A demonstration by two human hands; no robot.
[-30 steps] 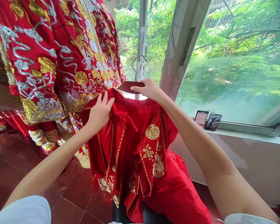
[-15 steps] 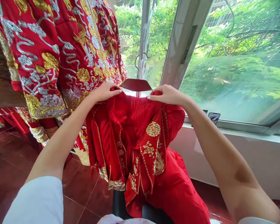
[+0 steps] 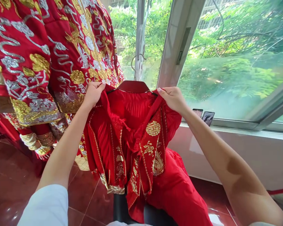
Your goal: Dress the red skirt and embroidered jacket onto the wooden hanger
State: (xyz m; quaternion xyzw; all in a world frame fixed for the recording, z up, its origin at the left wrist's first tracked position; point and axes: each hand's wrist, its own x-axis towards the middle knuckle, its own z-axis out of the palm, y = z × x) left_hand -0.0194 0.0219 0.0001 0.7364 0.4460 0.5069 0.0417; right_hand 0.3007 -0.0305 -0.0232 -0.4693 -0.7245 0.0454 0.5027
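Note:
A red embroidered garment (image 3: 153,128) with pleated cloth and gold motifs hangs spread between my hands. My left hand (image 3: 94,93) pinches its upper edge on the left. On the other side, my right hand (image 3: 174,97) grips the same edge between thumb and fingers. Between them, a dark red hanger (image 3: 133,86) sits at the garment's top opening, its metal hook upright against the window. The lower panels drape over a black seat (image 3: 119,207) and beside a bunched red cloth (image 3: 179,188). Whether that cloth joins the garment I cannot tell.
A large red jacket (image 3: 61,53) with gold and silver embroidery hangs at the left, close to my left hand. More red garments (image 3: 34,138) hang below it. Two phones (image 3: 207,117) lean at the windowsill (image 3: 240,130) on the right. The floor (image 3: 82,191) is red tile.
My hands have moved apart along the garment's top edge, the left one outward to the left. The opening is stretched wider, showing more pleated cloth inside. The camera view has shifted slightly.

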